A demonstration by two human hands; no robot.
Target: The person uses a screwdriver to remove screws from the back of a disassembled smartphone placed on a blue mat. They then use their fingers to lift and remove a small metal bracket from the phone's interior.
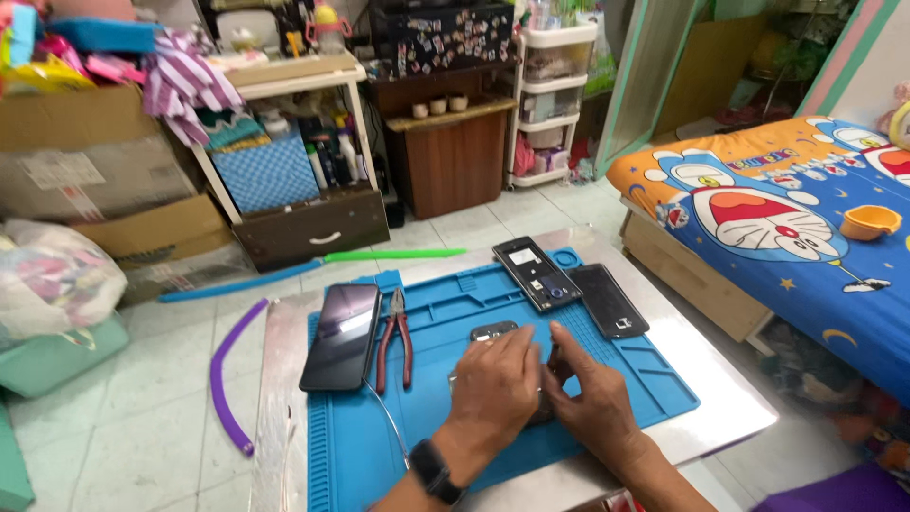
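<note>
The left hand (pixel 495 384) lay palm down over a small dark device part (pixel 494 331) on the blue work mat (pixel 455 446), its fingers curled together over the piece, though whether they gripped it or only pressed on it could not be told. A dark watch (pixel 434 471) sat on that wrist. The right hand (pixel 592 403) rested just beside it, touching it, fingers bent and thumb raised toward the same part; its hold could not be made out either. Only the top edge of the part showed beyond the left hand's knuckles, near the middle of the mat.

To the left of the hands, red-handled pliers (pixel 394 338) lay on the mat, jaws pointing away from the person, and just beyond them a black smartphone (pixel 342 335) lay screen up over the mat's left edge. A thin wire (pixel 386 417) curved from the phone's lower end toward the left wrist. Farther back, an opened phone body (pixel 536 273) with its insides exposed lay on the mat's far edge, and a dark back cover (pixel 608 301) lay beside it on the right. The mat covered most of a shiny tabletop (pixel 730 389).

On the tiled floor to the left lay a purple curved tube (pixel 226 370), with a green stick (pixel 393 255) behind the tabletop. A bed with a cartoon-print sheet (pixel 758 218) stood to the right, carrying an orange bowl (pixel 869 222).
</note>
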